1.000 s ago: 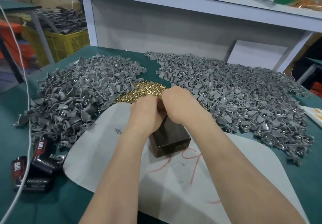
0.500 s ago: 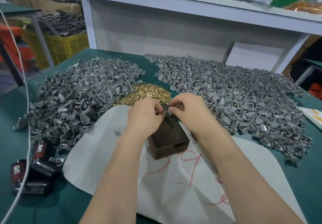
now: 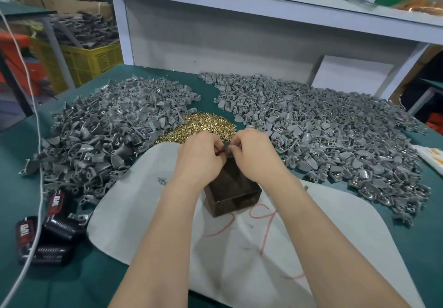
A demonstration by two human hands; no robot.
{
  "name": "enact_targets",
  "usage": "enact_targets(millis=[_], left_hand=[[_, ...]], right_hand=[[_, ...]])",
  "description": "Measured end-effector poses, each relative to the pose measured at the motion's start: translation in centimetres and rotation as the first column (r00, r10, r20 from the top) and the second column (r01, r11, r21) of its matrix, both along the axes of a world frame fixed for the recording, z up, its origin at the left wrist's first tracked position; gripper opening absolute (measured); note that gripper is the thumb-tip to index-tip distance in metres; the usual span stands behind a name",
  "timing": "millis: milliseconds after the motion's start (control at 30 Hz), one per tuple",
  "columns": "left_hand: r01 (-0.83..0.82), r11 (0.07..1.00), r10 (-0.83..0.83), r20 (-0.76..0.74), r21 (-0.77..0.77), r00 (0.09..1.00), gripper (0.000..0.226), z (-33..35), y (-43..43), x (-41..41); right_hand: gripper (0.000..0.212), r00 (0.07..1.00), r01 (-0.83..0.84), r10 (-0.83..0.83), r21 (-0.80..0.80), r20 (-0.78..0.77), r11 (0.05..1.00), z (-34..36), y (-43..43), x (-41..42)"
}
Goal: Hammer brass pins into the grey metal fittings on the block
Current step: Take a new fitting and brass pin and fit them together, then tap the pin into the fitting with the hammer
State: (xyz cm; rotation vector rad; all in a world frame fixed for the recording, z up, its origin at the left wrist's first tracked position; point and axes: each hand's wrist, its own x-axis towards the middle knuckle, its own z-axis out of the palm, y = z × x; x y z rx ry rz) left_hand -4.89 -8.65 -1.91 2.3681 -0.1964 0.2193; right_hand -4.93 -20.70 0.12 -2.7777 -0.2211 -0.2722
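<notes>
A dark metal block [image 3: 233,192] stands on a white sheet [image 3: 134,202] in the middle of the green table. My left hand [image 3: 200,156] and my right hand [image 3: 254,154] meet over the block's far end, fingers curled. Between their fingertips sits a small grey fitting [image 3: 225,150], mostly hidden. A heap of brass pins [image 3: 203,126] lies just behind my hands. Large piles of grey fittings spread to the left [image 3: 105,130] and to the right [image 3: 335,140]. No hammer shows.
Black tape rolls [image 3: 45,238] lie at the table's left front edge beside a white cable [image 3: 38,164]. A white shelf frame [image 3: 239,1] rises behind the table. A yellow crate [image 3: 88,61] of parts stands far left.
Both hands have stayed over the block's far end. The fingertips drew closer together on the small fitting, and the view shifted slightly.
</notes>
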Motion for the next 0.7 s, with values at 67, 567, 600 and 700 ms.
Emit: enact_targets(millis=[67,567,600,700], left_hand=[[-0.001,1.0,0.001,0.004,0.001,1.0,0.013,0.0,0.0,0.0],[-0.021,1.0,0.021,0.009,-0.01,1.0,0.015,0.0,0.0,-0.1],[-0.02,1.0,0.02,0.008,-0.011,1.0,0.016,0.0,0.0,-0.1],[-0.021,1.0,0.021,0.004,-0.002,1.0,0.014,-0.1,0.1,0.0]], right_hand=[[0.016,1.0,0.003,-0.003,0.014,0.003,1.0,-0.1,0.0,0.0],[0.022,0.994,0.107,-0.111,0.224,0.003,0.969,-0.8,-2.6,-0.3],[0.025,0.984,0.175,-0.166,0.184,-0.065,0.967,-0.6,-3.7,-0.6],[0.027,0.911,0.21,-0.268,-0.207,-0.313,0.956,-1.2,-4.9,-1.4]])
